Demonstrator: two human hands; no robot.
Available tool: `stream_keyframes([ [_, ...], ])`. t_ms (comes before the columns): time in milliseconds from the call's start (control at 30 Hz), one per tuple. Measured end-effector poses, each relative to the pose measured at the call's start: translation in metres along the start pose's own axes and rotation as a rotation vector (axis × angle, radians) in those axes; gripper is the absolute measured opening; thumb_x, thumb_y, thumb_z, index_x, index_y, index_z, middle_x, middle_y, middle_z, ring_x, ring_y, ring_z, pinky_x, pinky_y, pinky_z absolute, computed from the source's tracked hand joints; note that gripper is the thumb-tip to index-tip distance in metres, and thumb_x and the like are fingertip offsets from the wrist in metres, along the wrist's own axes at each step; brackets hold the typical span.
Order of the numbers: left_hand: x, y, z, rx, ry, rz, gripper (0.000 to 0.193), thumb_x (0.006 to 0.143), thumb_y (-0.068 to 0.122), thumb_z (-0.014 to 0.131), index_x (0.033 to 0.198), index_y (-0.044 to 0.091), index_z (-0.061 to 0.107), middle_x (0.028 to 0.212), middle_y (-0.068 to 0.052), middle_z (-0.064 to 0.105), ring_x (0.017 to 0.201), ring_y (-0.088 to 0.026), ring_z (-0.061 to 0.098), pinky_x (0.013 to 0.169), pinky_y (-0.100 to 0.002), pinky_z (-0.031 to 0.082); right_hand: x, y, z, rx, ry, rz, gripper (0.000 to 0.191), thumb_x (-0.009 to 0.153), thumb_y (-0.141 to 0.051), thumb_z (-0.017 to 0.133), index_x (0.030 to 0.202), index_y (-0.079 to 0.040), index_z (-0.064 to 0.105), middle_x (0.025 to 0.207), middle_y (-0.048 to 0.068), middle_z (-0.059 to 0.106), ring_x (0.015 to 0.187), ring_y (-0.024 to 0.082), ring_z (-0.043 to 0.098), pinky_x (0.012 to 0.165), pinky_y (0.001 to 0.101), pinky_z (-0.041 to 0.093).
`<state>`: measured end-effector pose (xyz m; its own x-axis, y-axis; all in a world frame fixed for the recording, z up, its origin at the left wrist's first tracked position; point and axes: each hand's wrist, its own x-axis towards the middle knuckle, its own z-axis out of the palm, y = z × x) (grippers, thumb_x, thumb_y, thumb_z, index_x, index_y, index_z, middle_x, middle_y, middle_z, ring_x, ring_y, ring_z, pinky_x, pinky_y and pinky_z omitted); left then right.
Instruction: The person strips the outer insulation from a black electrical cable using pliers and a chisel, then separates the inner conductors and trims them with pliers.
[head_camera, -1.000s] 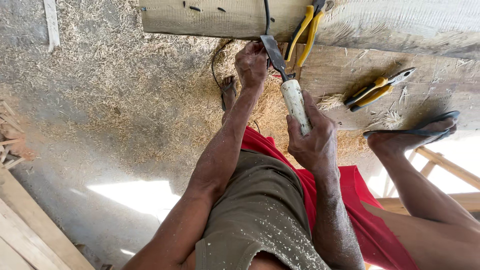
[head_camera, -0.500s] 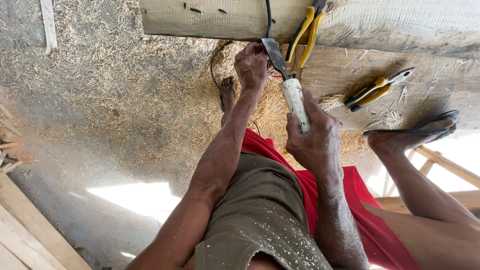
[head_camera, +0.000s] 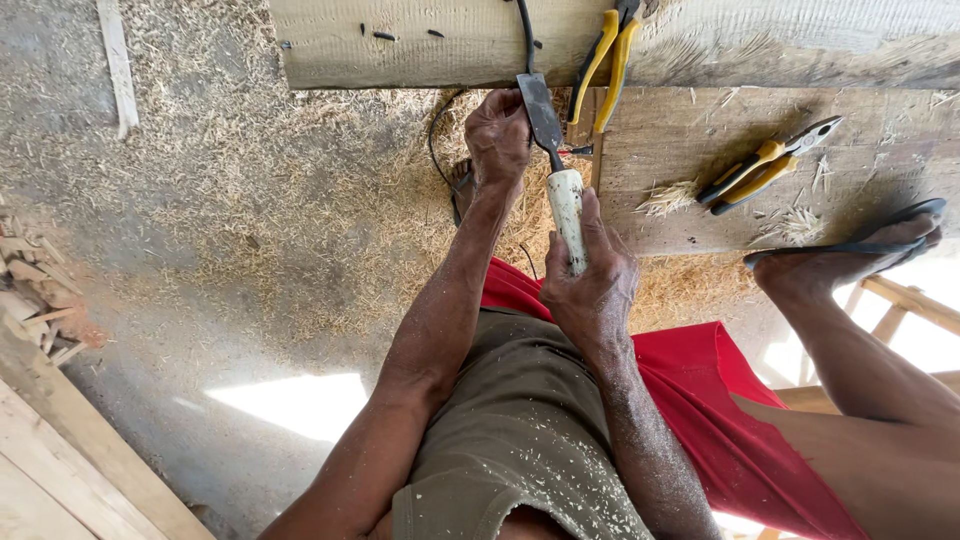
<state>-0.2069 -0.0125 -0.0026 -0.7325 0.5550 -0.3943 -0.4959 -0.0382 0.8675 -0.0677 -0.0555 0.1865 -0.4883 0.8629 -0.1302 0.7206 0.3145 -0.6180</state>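
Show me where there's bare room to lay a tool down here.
The board is bare between the chisel and the loose yellow-handled pliers. It is crowded at the beam, where both hands, left hand and right hand, work under the other pliers.

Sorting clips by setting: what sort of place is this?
Probably a rough woodworking spot, perhaps outdoors. Wood shavings cover the ground, the right hand holds a chisel against a timber beam, and pliers lie on a plank.

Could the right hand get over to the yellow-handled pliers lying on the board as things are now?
Probably not right away. The right hand is wrapped around the chisel, so it isn't free. Otherwise nothing lies between it and the pliers, which sit uncovered on the board just beyond the foot.
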Motion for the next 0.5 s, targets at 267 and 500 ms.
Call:
stream_keyframes([
  [267, -0.001, 0.008, 0.005, 0.055, 0.03, -0.025, 0.007, 0.092, 0.003, 0.076, 0.098, -0.001, 0.075, 0.089, -0.01, 0.078, 0.073, -0.013, 0.072, 0.063, -0.025, 0.06, -0.005, 0.021, 0.025, 0.011, 0.01, -0.019, 0.072, 0.097, -0.007, 0.07, 0.159, -0.001, 0.035, 0.101, 0.026, 0.069, 0.081, 0.032, 0.074, 0.064, 0.0424, 0.059],
  [500, 0.0, 0.014, 0.009, 0.191, 0.063, 0.038, 0.005, 0.089, 0.003, 0.079, 0.093, 0.004, 0.077, 0.09, -0.009, 0.08, 0.074, -0.013, 0.075, 0.06, -0.026, 0.062, -0.013, 0.045, 0.05, -0.047, 0.077, -0.09, 0.079, 0.098, -0.007, 0.069, 0.164, -0.004, 0.026, 0.096, 0.021, 0.066, 0.079, 0.028, 0.07, 0.063, 0.0422, 0.059],
])
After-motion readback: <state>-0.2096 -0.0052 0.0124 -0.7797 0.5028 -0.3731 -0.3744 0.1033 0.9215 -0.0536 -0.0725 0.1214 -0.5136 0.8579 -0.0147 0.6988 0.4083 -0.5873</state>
